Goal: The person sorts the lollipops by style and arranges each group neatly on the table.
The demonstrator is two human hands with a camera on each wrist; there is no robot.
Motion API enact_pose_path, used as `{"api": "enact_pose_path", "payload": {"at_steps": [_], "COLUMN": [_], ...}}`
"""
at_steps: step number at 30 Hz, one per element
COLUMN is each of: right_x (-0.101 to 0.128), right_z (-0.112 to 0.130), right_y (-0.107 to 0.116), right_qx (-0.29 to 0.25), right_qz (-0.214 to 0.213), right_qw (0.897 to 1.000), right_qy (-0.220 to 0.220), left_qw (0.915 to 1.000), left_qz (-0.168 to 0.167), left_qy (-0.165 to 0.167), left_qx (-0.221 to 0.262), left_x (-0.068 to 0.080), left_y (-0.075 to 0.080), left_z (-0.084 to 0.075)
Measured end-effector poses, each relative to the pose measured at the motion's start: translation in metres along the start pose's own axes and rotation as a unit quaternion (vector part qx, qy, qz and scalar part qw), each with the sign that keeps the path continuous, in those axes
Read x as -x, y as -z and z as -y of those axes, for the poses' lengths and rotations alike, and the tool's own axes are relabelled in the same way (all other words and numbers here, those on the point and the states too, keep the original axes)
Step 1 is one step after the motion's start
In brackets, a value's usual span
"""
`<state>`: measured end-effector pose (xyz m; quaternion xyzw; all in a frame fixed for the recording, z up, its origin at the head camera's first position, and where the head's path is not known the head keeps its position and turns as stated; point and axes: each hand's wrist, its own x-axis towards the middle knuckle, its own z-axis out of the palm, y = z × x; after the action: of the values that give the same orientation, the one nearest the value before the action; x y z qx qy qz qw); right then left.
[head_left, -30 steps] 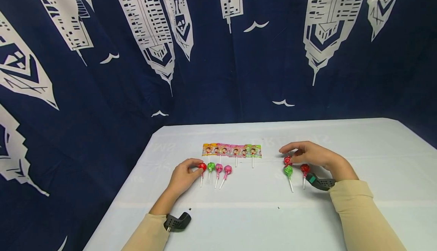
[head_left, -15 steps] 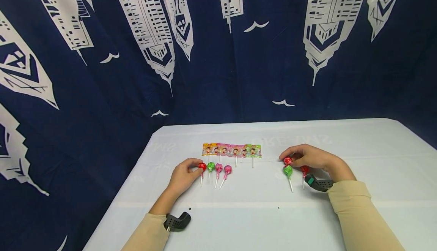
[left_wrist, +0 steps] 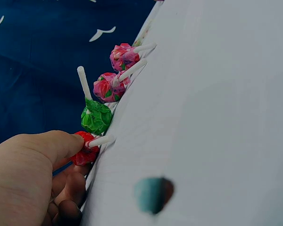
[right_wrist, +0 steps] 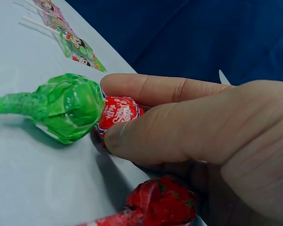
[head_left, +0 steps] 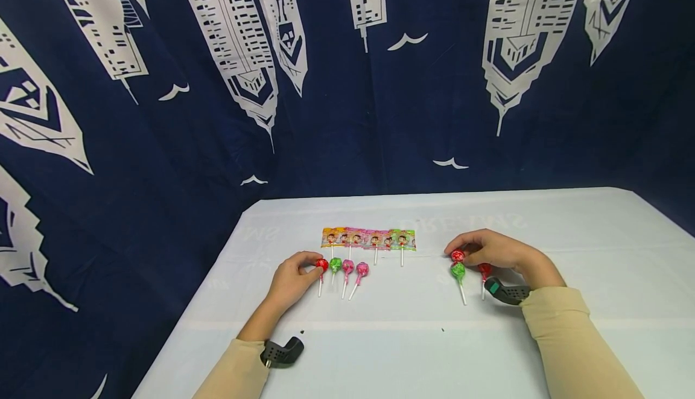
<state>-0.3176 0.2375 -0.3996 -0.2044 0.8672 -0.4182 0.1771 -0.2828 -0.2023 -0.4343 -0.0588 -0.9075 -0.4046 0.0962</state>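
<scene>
In the head view, my left hand point(head_left: 292, 283) pinches the head of a red lollipop point(head_left: 322, 264) at the left end of a short row. Beside it lie a green lollipop point(head_left: 336, 264) and two pink lollipops point(left_wrist: 124, 57). On the right side, my right hand point(head_left: 501, 250) grips a red-wrapped lollipop point(right_wrist: 119, 113) between thumb and index finger; its stick is out of sight. A green lollipop point(right_wrist: 68, 107) lies right against it. Under the right wrist is a darker red lollipop point(right_wrist: 162, 202), partly covered by the hand in the head view.
Several flat-wrapped lollipops point(head_left: 369, 239) in orange, pink and green form a row behind the left group. White cloth covers the table point(head_left: 380, 351). A dark blue curtain point(head_left: 347, 133) with white buildings hangs beyond the far edge. Small dark specks dot the cloth near the front.
My right hand has lowered slightly, and its raised index finger has come down around the red lollipop. The left hand and its row stay where they were.
</scene>
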Motion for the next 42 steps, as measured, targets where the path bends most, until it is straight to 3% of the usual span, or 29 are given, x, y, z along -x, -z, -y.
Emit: {"api": "enact_pose_path", "payload": {"at_steps": [6,17,27,42], "right_x": [-0.001,0.001,-0.002,-0.013], "right_z": [0.001,0.008,0.022,0.043], "right_y": [0.001,0.004,0.002,-0.010], "right_qx": [0.017,0.036,-0.001,0.018], "right_qz": [-0.013,-0.091,-0.119,-0.164], "right_qw": [1.000,0.995,0.993,0.985], "right_qy": [-0.004,0.010,0.001,0.042], "left_qw": [1.0000,1.0000,1.0000,1.0000], "left_qz": [-0.001,-0.002,-0.001,-0.001], "left_qy": [0.000,0.001,0.000,0.001], "left_qx": [0.001,0.000,0.001,-0.002], "left_x": [0.000,0.000,0.000,-0.001], "left_y": [0.000,-0.001,0.000,-0.001], "left_z": [0.001,0.002,0.001,0.003]}}
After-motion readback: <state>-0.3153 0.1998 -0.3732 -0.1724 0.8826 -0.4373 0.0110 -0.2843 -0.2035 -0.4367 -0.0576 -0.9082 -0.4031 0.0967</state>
